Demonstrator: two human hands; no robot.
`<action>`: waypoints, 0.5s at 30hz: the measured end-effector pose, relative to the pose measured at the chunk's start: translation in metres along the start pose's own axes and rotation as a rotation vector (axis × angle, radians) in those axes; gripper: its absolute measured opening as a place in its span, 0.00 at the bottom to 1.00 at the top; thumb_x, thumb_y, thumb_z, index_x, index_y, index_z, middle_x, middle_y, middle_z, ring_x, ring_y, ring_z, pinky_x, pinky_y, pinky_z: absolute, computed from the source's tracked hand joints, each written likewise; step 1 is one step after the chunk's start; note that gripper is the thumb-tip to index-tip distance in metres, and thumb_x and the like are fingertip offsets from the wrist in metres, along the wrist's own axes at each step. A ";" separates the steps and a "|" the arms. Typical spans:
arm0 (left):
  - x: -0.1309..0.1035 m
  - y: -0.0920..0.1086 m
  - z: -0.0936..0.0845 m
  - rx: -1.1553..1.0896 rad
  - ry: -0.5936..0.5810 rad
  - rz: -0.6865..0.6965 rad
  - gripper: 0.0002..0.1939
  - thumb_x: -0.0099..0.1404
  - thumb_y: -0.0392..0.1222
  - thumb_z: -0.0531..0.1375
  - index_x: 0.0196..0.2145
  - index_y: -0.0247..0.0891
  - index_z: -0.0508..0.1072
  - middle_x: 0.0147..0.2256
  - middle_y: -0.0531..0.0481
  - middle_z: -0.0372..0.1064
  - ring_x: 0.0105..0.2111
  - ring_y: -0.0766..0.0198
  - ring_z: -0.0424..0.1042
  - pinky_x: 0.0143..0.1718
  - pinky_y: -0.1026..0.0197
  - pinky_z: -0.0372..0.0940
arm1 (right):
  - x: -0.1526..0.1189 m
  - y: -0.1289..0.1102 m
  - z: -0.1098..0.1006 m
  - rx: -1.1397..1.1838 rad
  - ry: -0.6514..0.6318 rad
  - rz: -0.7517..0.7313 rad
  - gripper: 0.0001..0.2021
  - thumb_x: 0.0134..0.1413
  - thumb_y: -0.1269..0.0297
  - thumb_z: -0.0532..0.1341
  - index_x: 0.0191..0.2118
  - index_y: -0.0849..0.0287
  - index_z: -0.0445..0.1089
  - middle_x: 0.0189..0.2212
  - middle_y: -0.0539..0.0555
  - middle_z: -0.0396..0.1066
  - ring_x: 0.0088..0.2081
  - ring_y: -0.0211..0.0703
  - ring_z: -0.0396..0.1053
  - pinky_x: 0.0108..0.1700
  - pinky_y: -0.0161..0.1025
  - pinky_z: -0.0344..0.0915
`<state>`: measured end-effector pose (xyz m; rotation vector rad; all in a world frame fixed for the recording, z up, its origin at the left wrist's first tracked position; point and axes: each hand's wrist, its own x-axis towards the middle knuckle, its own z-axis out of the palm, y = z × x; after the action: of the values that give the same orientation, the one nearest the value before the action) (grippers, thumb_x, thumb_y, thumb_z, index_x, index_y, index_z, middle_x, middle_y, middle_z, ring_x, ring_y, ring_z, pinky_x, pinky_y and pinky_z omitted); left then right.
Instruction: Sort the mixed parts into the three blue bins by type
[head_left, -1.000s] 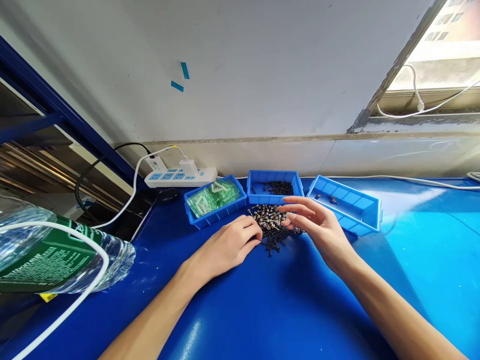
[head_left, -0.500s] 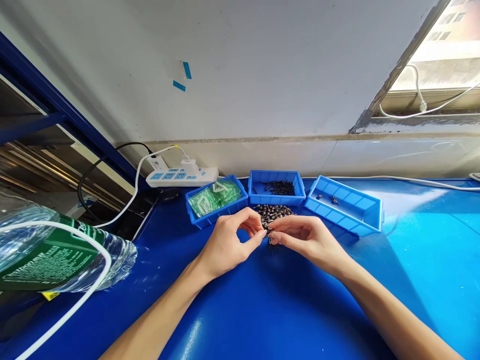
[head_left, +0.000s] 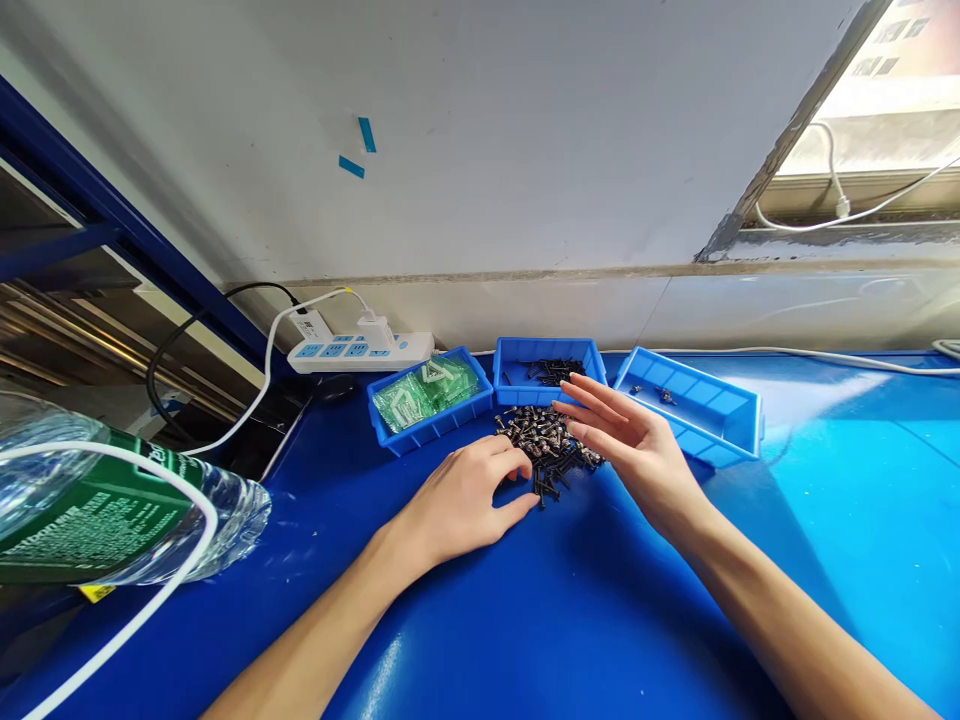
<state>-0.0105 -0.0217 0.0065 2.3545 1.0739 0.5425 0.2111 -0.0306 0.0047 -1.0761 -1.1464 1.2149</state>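
A pile of small dark screws (head_left: 551, 450) lies on the blue table in front of the middle bin. My left hand (head_left: 469, 495) rests at the pile's left edge, thumb and fingers apart, with nothing visible between them. Over the pile's right side is my right hand (head_left: 637, 445), its fingers stretched out toward the middle bin and holding nothing. The middle blue bin (head_left: 550, 388) contains black screws. Green packets (head_left: 429, 393) fill the left blue bin (head_left: 442, 425). In the right blue bin (head_left: 694, 425) lie a few small dark pieces (head_left: 665, 396).
A large water bottle (head_left: 127, 505) lies on its side at the left, with a white cable (head_left: 210, 530) crossing in front. A white power strip (head_left: 360, 352) sits behind the left bin, against the wall (head_left: 487, 150). Another cable runs along the table's back edge.
Both hands have parted from their pinch over the pile. My right hand has opened and moved up and right; my left has lowered slightly and opened, uncovering more screws.
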 end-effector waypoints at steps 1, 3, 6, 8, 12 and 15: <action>0.000 0.000 0.002 0.018 -0.007 0.002 0.04 0.63 0.35 0.68 0.36 0.39 0.76 0.36 0.51 0.74 0.35 0.59 0.75 0.38 0.59 0.68 | -0.001 0.000 0.000 -0.005 -0.017 0.011 0.25 0.52 0.59 0.75 0.56 0.44 0.77 0.62 0.55 0.74 0.60 0.57 0.75 0.61 0.54 0.71; 0.001 -0.001 0.004 0.030 -0.015 0.012 0.03 0.66 0.33 0.65 0.35 0.39 0.76 0.36 0.51 0.74 0.35 0.60 0.75 0.38 0.59 0.68 | -0.003 -0.002 0.001 -0.022 -0.029 0.020 0.23 0.54 0.59 0.74 0.56 0.46 0.78 0.61 0.56 0.75 0.57 0.56 0.77 0.59 0.54 0.72; 0.001 -0.001 0.003 0.037 -0.022 0.029 0.06 0.68 0.31 0.63 0.34 0.39 0.75 0.36 0.51 0.74 0.35 0.60 0.75 0.38 0.59 0.68 | -0.006 -0.004 0.004 -0.053 -0.001 0.019 0.20 0.55 0.58 0.73 0.54 0.48 0.78 0.58 0.57 0.77 0.52 0.54 0.80 0.57 0.53 0.74; 0.002 -0.001 0.003 0.039 -0.010 0.042 0.06 0.68 0.31 0.63 0.34 0.39 0.75 0.36 0.51 0.74 0.35 0.60 0.75 0.38 0.59 0.68 | -0.008 -0.006 0.006 -0.058 0.013 0.020 0.19 0.54 0.57 0.73 0.52 0.49 0.79 0.55 0.57 0.79 0.48 0.53 0.81 0.56 0.53 0.74; 0.000 0.001 0.004 0.013 0.048 0.110 0.03 0.67 0.35 0.66 0.39 0.38 0.76 0.38 0.49 0.75 0.38 0.58 0.76 0.41 0.58 0.70 | -0.007 -0.008 0.005 -0.058 -0.006 0.024 0.17 0.54 0.56 0.73 0.50 0.50 0.80 0.51 0.57 0.81 0.43 0.50 0.81 0.54 0.51 0.75; -0.002 0.001 0.008 0.009 0.041 0.169 0.07 0.66 0.37 0.68 0.42 0.38 0.77 0.40 0.48 0.76 0.40 0.57 0.76 0.43 0.57 0.71 | -0.005 -0.004 0.002 -0.071 -0.033 0.013 0.17 0.54 0.56 0.72 0.49 0.50 0.80 0.50 0.57 0.81 0.41 0.49 0.81 0.51 0.50 0.76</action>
<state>-0.0062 -0.0259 0.0007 2.4662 0.9020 0.6507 0.2093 -0.0359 0.0086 -1.1222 -1.2175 1.2137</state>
